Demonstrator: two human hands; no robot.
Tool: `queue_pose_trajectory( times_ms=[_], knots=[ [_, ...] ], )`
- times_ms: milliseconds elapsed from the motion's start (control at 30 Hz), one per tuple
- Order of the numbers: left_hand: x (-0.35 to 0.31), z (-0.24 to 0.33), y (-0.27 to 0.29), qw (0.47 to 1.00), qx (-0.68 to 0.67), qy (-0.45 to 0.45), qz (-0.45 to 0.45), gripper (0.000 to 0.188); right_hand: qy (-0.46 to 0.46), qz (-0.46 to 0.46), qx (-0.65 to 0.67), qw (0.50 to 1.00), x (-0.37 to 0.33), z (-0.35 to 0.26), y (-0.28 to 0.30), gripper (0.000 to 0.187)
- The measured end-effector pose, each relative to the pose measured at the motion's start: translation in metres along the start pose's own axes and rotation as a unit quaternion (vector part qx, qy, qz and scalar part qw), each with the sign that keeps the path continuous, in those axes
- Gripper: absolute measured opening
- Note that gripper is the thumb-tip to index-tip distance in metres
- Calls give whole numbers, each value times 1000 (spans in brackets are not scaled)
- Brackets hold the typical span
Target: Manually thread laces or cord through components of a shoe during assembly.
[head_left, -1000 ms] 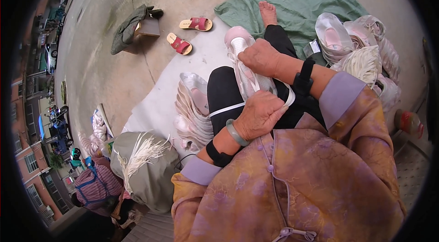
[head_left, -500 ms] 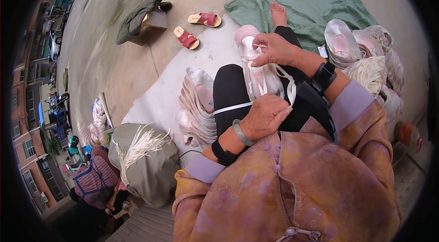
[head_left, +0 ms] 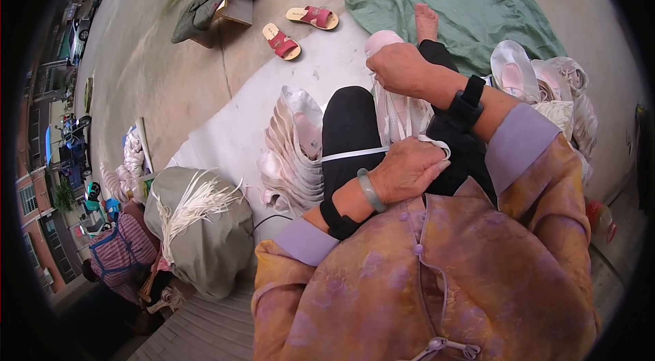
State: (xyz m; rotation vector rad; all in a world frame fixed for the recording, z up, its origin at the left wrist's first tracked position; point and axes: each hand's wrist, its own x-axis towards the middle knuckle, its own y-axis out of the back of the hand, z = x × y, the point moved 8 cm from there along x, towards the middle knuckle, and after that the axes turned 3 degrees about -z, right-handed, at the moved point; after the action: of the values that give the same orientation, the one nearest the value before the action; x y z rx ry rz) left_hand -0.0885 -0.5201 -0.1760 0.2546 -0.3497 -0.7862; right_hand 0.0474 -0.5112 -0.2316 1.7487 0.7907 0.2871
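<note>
L hand [head_left: 409,171] nearest, closed on white lace [head_left: 437,145] at near end of the shoe [head_left: 402,115]. Shoe's on lap, toe pointing away. R hand [head_left: 397,69] curled over shoe nr toe end; fingertips hidden, can't tell what they pinch. Left of shoe: stack of pink/wht uppers [head_left: 290,149]; right of it: more uppers [head_left: 515,74], partly behind R arm. Past shoe: green cloth [head_left: 464,16] to right, red slippers [head_left: 318,17] to left, then box [head_left: 237,9] w/ dark cloth [head_left: 211,3], farther left.

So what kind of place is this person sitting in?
Likely an outdoor paved yard or roadside, perhaps an informal workspace: vehicles and a building stand at the far left, while stacked pale shoe uppers lie nearby.
</note>
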Motion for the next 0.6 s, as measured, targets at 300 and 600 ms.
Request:
queue_pose_trajectory(
  times_ms=[300,600],
  knots=[
    [0,3,-2,1000,6,-17,-2,22,31,-82,140,986,6,11,-10,11],
    [-3,-4,-4,1000,2,3,-5,21,39,-136,138,980,-6,20,-11,16]
  ],
)
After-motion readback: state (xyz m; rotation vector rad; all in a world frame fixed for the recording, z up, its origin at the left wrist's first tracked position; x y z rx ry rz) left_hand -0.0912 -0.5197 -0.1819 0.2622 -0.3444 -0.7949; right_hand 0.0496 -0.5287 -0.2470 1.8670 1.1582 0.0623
